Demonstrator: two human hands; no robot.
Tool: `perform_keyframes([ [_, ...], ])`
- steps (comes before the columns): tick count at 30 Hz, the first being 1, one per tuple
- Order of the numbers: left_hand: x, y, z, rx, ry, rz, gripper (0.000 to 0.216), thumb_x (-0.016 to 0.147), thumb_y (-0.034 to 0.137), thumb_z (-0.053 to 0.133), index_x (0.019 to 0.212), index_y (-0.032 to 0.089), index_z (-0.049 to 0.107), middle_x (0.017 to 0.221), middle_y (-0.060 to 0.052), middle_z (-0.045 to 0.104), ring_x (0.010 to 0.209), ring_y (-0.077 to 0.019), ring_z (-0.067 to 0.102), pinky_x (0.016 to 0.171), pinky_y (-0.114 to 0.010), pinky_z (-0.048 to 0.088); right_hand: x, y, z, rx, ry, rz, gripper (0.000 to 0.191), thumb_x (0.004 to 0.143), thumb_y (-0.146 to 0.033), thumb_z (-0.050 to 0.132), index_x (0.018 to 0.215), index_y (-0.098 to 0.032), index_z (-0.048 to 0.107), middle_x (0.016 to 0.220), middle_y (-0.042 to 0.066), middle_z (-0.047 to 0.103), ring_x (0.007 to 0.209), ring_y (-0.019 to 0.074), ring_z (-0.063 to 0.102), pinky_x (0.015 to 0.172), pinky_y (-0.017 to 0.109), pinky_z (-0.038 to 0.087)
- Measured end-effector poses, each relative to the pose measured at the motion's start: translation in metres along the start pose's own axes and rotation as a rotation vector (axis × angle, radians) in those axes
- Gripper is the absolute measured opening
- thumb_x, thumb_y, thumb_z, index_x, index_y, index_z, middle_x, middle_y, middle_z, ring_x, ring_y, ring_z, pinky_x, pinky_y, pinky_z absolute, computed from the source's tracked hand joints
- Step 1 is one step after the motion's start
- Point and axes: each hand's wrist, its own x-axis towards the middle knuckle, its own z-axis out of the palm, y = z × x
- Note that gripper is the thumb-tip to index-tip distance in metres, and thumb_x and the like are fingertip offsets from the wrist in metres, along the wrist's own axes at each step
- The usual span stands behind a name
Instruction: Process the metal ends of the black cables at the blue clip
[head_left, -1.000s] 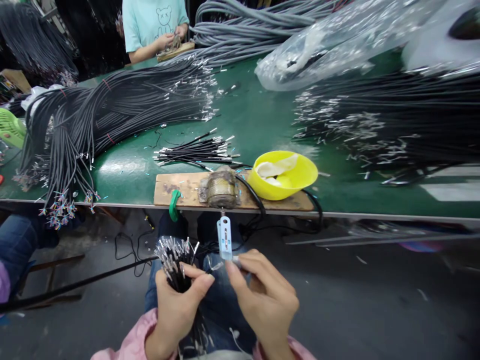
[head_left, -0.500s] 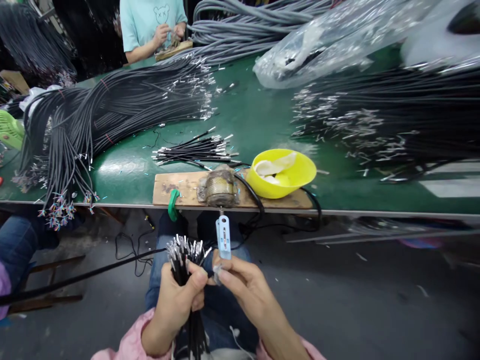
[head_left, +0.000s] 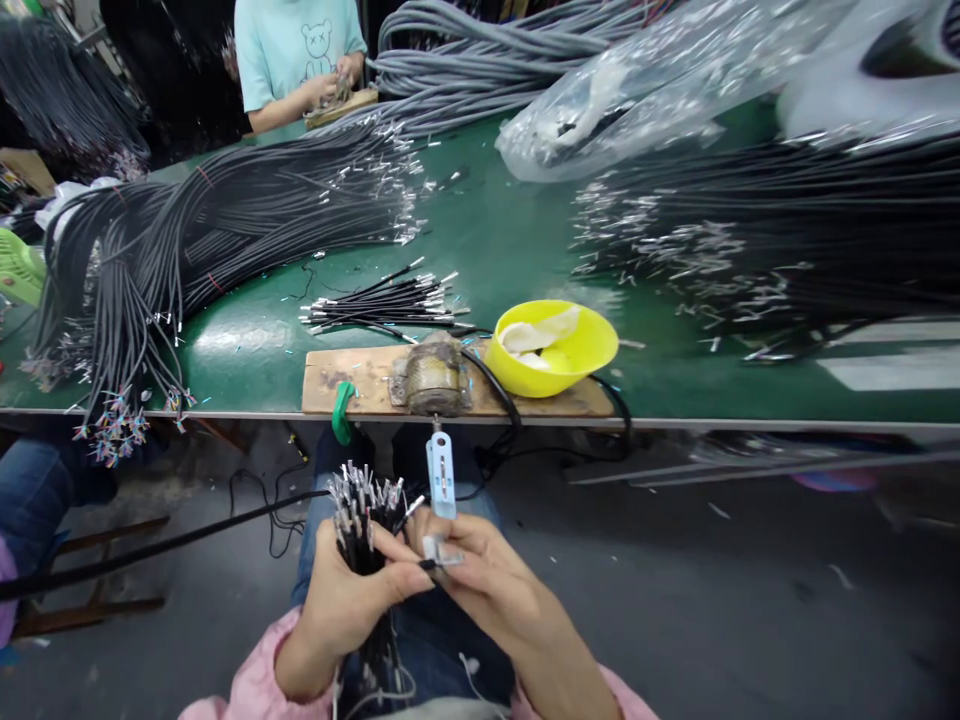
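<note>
My left hand (head_left: pixel 337 600) is closed around an upright bundle of black cables (head_left: pixel 361 510) with silvery stripped ends, over my lap. Its thumb and forefinger steady one cable (head_left: pixel 427 565) that sticks out to the right. The fingers of my right hand (head_left: pixel 499 585) pinch that cable's silvery foil end (head_left: pixel 442 552). Just above them, a light blue clothes peg (head_left: pixel 442 478) hangs from the shaft of a small motor (head_left: pixel 435 378), beside the right fingertips; whether they touch is unclear.
The motor sits on a wooden board (head_left: pixel 322 375) at the green table's edge, with a green clamp (head_left: pixel 343 412) and a yellow bowl (head_left: pixel 555 375). Short cables (head_left: pixel 382 303) lie behind. Large black cable bundles (head_left: pixel 247 200) flank them, and a co-worker (head_left: pixel 292 60) sits opposite.
The left thumb has stretched rightward along the single cable, and its silvery end now shows more plainly between the right fingers. The view has shifted slightly. The co-worker's hands have lowered a little.
</note>
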Motion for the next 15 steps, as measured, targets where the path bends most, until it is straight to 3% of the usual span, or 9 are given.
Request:
perform_keyframes([
  [4,0.001,-0.008,-0.004,0.002,0.013,-0.014,0.021,0.050,0.033,0.086,0.049,0.018,0.072,0.047,-0.001,0.059,0.047,-0.0109,0.049,0.050,-0.025,0.045,0.011,-0.006,-0.006,0.001,0.014,0.093,0.034,0.055,-0.042,0.076,0.047,-0.016,0.055,0.047,-0.004,0.042,0.046,0.0095,0.034,0.045,0.023,0.030],
  [8,-0.001,-0.015,-0.008,-0.023,0.088,-0.056,0.021,0.043,0.029,0.089,0.046,0.019,0.071,0.042,0.000,0.057,0.041,-0.0101,0.047,0.041,-0.023,0.040,0.027,-0.021,-0.009,-0.105,0.274,-0.089,0.039,0.058,-0.047,0.075,0.047,-0.017,0.053,0.046,-0.005,0.041,0.046,0.0092,0.034,0.044,0.023,0.028],
  [10,-0.003,-0.014,-0.006,-0.013,0.106,-0.026,0.020,0.044,0.029,0.088,0.047,0.020,0.071,0.041,0.000,0.057,0.039,-0.0116,0.047,0.040,-0.025,0.041,0.033,-0.028,-0.006,-0.172,0.328,-0.156,0.046,0.061,-0.056,0.071,0.046,-0.018,0.050,0.045,-0.005,0.041,0.045,0.0095,0.034,0.043,0.023,0.027],
  [12,-0.004,-0.011,-0.002,0.010,0.146,0.039,0.018,0.048,0.028,0.087,0.048,0.020,0.071,0.043,-0.002,0.059,0.041,-0.0142,0.050,0.043,-0.028,0.044,0.037,-0.032,0.001,-0.215,0.301,-0.164,0.050,0.062,-0.061,0.068,0.046,-0.018,0.050,0.044,-0.004,0.041,0.043,0.0090,0.033,0.041,0.023,0.026],
  [15,-0.004,-0.006,0.006,0.073,0.272,0.179,0.013,0.055,0.024,0.084,0.052,0.021,0.071,0.052,-0.004,0.066,0.052,-0.0196,0.059,0.060,-0.034,0.052,0.039,-0.033,0.011,-0.156,0.275,-0.153,0.046,0.061,-0.059,0.069,0.047,-0.018,0.053,0.043,-0.003,0.046,0.042,0.0101,0.037,0.040,0.023,0.028],
])
